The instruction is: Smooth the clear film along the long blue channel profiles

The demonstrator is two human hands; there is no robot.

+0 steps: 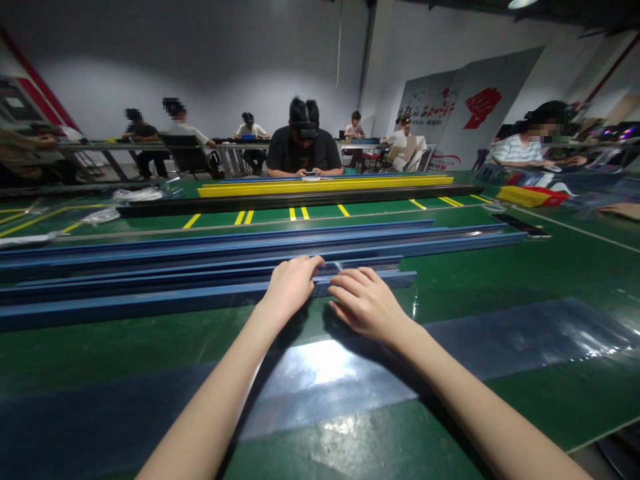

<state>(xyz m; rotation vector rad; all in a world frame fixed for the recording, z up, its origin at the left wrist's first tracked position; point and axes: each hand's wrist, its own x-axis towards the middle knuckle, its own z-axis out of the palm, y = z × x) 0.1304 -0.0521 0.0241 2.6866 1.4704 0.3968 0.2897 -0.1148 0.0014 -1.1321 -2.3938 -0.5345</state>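
Several long blue plastic rails [200,257] lie side by side across the green table [500,287]. My left hand [290,285] rests curled on the nearest blue rail [150,303], fingers over its far edge. My right hand [364,303] lies next to it on the same rail, fingers bent and pinching a thin clear film [345,268] at the rail's top. Whether the film is lifted free is hard to tell. A long glossy clear strip [525,340] lies flat on the table under my forearms.
A long yellow and black rail [325,187] lies farther back, with a seated person [303,148] behind it. Other people sit at tables along the back and right. Clear plastic scraps [135,195] lie at the far left. A yellow and red item [533,195] sits at the right.
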